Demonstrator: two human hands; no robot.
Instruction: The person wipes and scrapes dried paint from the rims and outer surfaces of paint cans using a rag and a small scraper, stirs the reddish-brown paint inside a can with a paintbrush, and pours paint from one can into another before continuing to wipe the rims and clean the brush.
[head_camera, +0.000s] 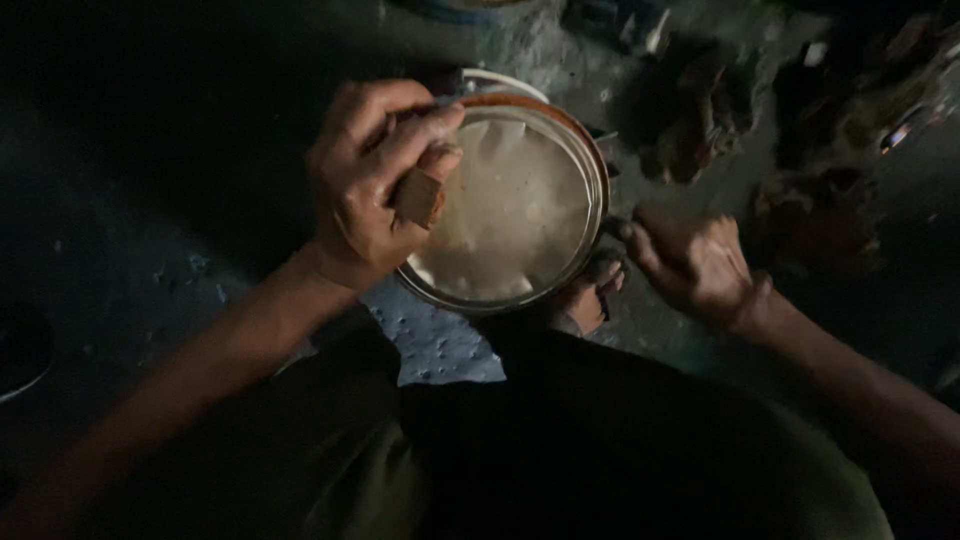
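Note:
A round metal bowl (590, 170) with a reddish rim sits on the floor in front of me, filled with a pale cloudy liquid. My left hand (365, 185) is closed around a small brown block (420, 198) and holds it over the bowl's left edge. My right hand (695, 265) hangs to the right of the bowl with curled fingers; whether it holds anything is too dark to tell. A bare foot (590, 295) shows just below the bowl.
The scene is very dark. Dark rough lumps (700, 120) and debris lie on the grey floor at the upper right. A wet pale patch of floor (440, 345) lies beneath the bowl. My knees and dark clothing fill the bottom.

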